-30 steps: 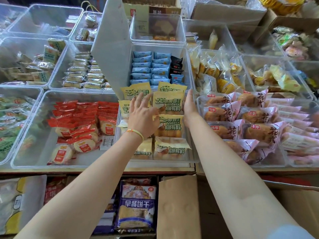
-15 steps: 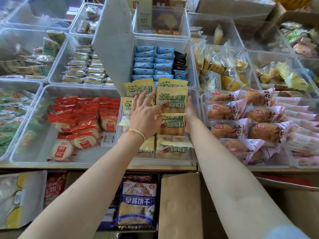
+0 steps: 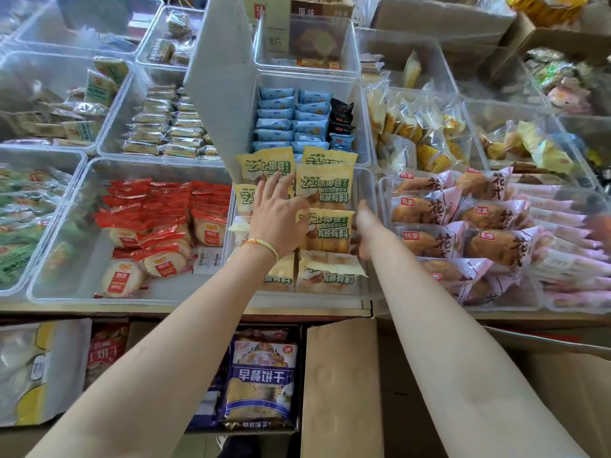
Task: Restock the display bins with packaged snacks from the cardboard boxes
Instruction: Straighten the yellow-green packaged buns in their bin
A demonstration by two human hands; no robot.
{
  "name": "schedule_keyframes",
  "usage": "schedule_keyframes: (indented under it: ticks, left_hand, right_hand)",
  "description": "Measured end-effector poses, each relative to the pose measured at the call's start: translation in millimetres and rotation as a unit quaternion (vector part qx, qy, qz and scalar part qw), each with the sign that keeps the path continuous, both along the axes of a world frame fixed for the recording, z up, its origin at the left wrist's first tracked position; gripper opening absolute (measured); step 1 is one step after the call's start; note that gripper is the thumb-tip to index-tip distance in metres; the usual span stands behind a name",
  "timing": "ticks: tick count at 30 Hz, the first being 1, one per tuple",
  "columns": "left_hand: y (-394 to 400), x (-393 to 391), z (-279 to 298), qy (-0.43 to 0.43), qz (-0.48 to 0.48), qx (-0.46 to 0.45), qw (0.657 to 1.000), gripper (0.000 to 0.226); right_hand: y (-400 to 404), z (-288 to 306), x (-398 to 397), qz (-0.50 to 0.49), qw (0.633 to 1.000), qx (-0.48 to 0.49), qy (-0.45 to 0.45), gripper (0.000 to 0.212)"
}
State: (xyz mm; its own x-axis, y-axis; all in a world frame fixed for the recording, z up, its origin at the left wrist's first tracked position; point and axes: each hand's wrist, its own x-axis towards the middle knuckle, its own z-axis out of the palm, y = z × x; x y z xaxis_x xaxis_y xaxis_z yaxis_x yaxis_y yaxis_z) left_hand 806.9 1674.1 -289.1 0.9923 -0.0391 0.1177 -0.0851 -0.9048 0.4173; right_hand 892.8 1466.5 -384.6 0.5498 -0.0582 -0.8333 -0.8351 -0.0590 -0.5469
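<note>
Yellow snack packs (image 3: 325, 188) with green lettering fill the clear centre bin (image 3: 372, 285) in two rows. My left hand (image 3: 281, 216), fingers straight and spread, presses on the left row and touches the left edge of a middle yellow pack (image 3: 330, 231). The edge of my right hand (image 3: 367, 231) lies against that pack's right side, between the packs and the bin wall; its fingertips are hidden. An open cardboard box (image 3: 340, 391) stands below the shelf edge, its flap raised under my right forearm.
Neighbouring clear bins hold red rice-cracker packs (image 3: 158, 226), pink bread packs (image 3: 463, 226) and blue packs (image 3: 291, 120). A grey upright board (image 3: 221, 87) rises behind the centre bin. Blue biscuit bags (image 3: 261, 375) sit under the shelf.
My right hand has slid toward me along the right side of the yellow packs. My left hand stays pressed on the left row, shifted slightly right.
</note>
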Motion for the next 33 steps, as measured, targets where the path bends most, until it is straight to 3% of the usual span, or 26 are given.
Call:
schedule_keyframes:
  ticks: [4, 6, 9, 11, 13, 14, 16, 21, 25, 29, 33]
  left_hand:
    - [-1.2, -22.5, 18.0, -0.091, 0.001, -0.098, 0.991, 0.026]
    - [0.7, -40.1, 29.7, -0.072, -0.053, -0.139, 0.986, 0.042]
    - [-1.0, -58.5, 39.5, 0.104, -0.157, -0.040, 0.981, 0.063]
    - [-3.6, -62.7, 33.4, 0.151, -0.152, 0.047, 0.976, 0.045]
    - [-3.3, -63.0, 25.0, 0.135, -0.124, 0.047, 0.982, 0.021]
    - [-2.9, -63.0, 21.9, 0.125, -0.108, 0.047, 0.985, 0.017]
    - [-1.0, -62.8, 18.8, 0.124, -0.086, 0.068, 0.986, 0.021]
    - [-3.2, -60.6, 19.1, 0.174, -0.049, 0.108, 0.977, 0.025]
    - [-0.9, -52.8, 24.1, 0.172, -0.009, 0.014, 0.985, 0.025]
    - [5.8, -46.7, 18.7, 0.161, 0.034, -0.077, 0.983, 0.022]
    - [5.0, -45.4, 19.2, 0.159, 0.055, -0.128, 0.977, 0.019]
  right_hand:
    - [17.7, 88.1, -41.5, 0.061, 0.989, -0.067, -0.113, 0.055]
    - [14.4, 109.9, -63.6, 0.115, 0.972, -0.119, -0.167, 0.034]
    - [7.9, 143.5, -100.4, 0.203, 0.931, -0.185, -0.240, 0.048]
    - [4.7, 158.0, -119.8, 0.338, 0.894, -0.177, -0.237, 0.059]
    - [6.2, 156.8, -130.8, 0.467, 0.833, -0.211, -0.210, 0.064]
    - [7.9, 150.5, -131.5, 0.484, 0.816, -0.238, -0.208, 0.059]
    - [12.2, 137.7, -130.2, 0.444, 0.825, -0.274, -0.218, 0.037]
    - [14.8, 132.4, -125.6, 0.396, 0.848, -0.264, -0.233, 0.019]
    - [7.0, 143.0, -112.8, 0.365, 0.857, -0.255, -0.260, 0.046]
    - [4.8, 147.6, -99.2, 0.405, 0.836, -0.254, -0.271, 0.023]
    - [-0.2, 140.5, -89.8, 0.407, 0.843, -0.248, -0.251, 0.025]
